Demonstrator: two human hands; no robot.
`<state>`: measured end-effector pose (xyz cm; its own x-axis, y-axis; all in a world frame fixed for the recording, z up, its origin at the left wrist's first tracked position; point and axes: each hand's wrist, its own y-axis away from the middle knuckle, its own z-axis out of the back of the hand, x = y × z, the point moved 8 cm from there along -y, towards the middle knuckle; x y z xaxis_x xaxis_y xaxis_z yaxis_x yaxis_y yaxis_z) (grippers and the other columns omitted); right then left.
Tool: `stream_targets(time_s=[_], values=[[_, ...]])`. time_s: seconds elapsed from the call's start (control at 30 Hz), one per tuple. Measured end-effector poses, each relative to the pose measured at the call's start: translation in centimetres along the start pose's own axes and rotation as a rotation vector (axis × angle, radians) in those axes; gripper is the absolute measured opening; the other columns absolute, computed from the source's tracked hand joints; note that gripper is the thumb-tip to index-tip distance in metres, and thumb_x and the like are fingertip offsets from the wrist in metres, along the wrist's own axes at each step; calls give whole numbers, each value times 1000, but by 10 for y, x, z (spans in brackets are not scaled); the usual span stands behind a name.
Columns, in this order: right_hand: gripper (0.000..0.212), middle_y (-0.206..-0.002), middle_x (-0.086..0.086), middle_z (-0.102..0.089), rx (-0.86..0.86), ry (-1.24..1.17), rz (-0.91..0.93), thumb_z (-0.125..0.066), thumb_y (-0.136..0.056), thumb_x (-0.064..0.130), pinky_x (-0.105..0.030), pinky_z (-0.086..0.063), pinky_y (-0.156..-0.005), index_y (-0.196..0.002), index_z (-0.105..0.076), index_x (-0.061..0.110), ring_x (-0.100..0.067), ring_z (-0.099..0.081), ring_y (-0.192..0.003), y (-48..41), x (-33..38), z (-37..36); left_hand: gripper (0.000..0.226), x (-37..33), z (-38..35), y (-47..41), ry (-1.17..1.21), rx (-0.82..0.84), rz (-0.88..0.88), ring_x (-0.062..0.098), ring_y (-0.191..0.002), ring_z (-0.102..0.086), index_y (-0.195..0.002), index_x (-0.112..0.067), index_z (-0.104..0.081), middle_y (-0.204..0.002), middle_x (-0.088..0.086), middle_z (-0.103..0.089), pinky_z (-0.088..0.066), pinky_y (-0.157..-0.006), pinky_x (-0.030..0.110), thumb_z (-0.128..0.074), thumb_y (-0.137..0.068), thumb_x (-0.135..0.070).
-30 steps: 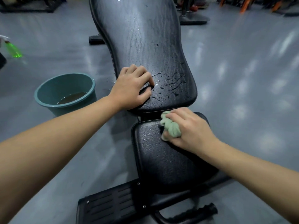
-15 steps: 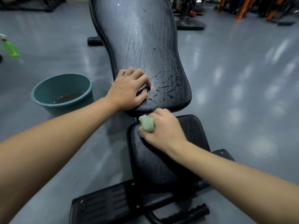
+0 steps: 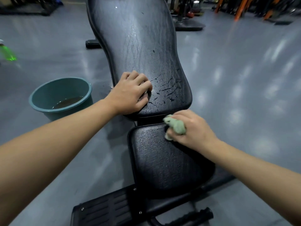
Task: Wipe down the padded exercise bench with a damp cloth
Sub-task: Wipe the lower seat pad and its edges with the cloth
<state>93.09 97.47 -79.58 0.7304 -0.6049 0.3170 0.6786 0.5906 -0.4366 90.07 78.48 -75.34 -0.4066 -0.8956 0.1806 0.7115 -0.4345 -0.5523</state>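
R grip (image 3: 192,128): fingers curled tight round a balled green cloth (image 3: 176,126), pressing it onto the far right corner of the seat pad (image 3: 162,160), just beside the gap to the back pad (image 3: 138,38).

L grip (image 3: 130,93): fingers curled under, nothing held that I can see, resting on the near left end of the back pad – looks like a brace.

Key relation: nearly all of the seat pad lies toward the person and left of the cloth. Its long axis runs near–far, in line w/ the back pad. R grip is already on it, so prob. the one to draw strokes back along that axis.

Back pad shows wet streaks & beads near its low end; seat looks mostly dry apart from a damp patch by the cloth – judge seat barely begun.

Around: teal bucket (image 3: 57,90) w/ dark water on the floor, left of the bench, near L forearm. Green spray bottle (image 3: 9,53) far left, blurred. Black foot plate (image 3: 105,207) below the seat.

In the way: nothing on the seat. L forearm passes left of it, not over.
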Motion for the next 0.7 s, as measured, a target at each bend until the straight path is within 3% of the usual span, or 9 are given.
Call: stream_targets(time_s=[0.07,0.13,0.2,0.3,0.37,0.47,0.57,0.63,0.7], values=[[40,-95,1,-70,-43,31,-168,-59,-79,54,-28,-47,-82,-93,-76,21,-27,-66,-92,6,-31,18,26,-1,0,-3,-25,7,-13,30,-97,-52,-105,-14,-63,-108,6,-60,-40,-90,47,-52,-87,-29],[25,-81,1,-63,-62,22,-441,-61,-81,49,-30,-40,-72,-72,-64,26,-31,-64,-87,10,-55,28,27,-4,0,-10,-47,32,-43,31,-95,-51,-103,-13,-61,-106,8,-58,-40,-85,45,-50,-86,-31],[32,-81,-4,-61,-36,85,-571,-63,-84,48,-31,-37,-69,-70,-59,19,-34,-62,-89,2,-55,23,24,-11,-2,-25,-68,63,-81,31,-93,-52,-101,-14,-59,-103,9,-57,-41,-80,43,-49,-87,-32],[39,-92,-10,-67,8,191,-455,-63,-86,52,-35,-42,-77,-82,-67,13,-33,-60,-95,-20,-21,3,27,-25,-11,-53,-57,104,-83,31,-96,-54,-106,-17,-60,-105,8,-57,-43,-79,43,-47,-88,-33],[45,-87,-9,-67,-1,220,-374,-60,-84,54,-36,-46,-77,-79,-68,10,-33,-60,-90,-24,-4,-9,34,-37,-20,-68,-17,118,-62,32,-99,-54,-114,-18,-59,-109,8,-57,-45,-80,45,-45,-86,-32],[54,-81,-1,-65,13,154,-284,-43,-74,63,-33,-49,-72,-76,-68,16,-27,-61,-85,-16,-3,-9,41,-58,-35,-84,8,118,-111,31,-98,-53,-121,-18,-59,-111,7,-58,-44,-78,45,-41,-85,-29],[55,-87,4,-64,40,75,-229,-43,-70,65,-30,-47,-72,-83,-70,19,-20,-58,-92,-2,-28,1,38,-72,-47,-94,3,82,-166,30,-99,-53,-119,-21,-64,-112,5,-58,-42,-79,42,-44,-89,-31],[47,-86,5,-64,-36,60,-278,-50,-73,61,-26,-43,-71,-83,-70,20,-22,-59,-89,8,-49,13,39,-75,-52,-95,28,76,-159,29,-104,-55,-120,-23,-66,-116,4,-59,-42,-85,43,-43,-91,-34],[34,-84,6,-68,-86,-32,-474,-58,-78,52,-28,-48,-72,-78,-69,20,-21,-63,-84,20,-80,24,41,-78,-56,-95,45,93,-151,28,-111,-55,-122,-25,-66,-121,2,-59,-42,-91,44,-41,-92,-35]])
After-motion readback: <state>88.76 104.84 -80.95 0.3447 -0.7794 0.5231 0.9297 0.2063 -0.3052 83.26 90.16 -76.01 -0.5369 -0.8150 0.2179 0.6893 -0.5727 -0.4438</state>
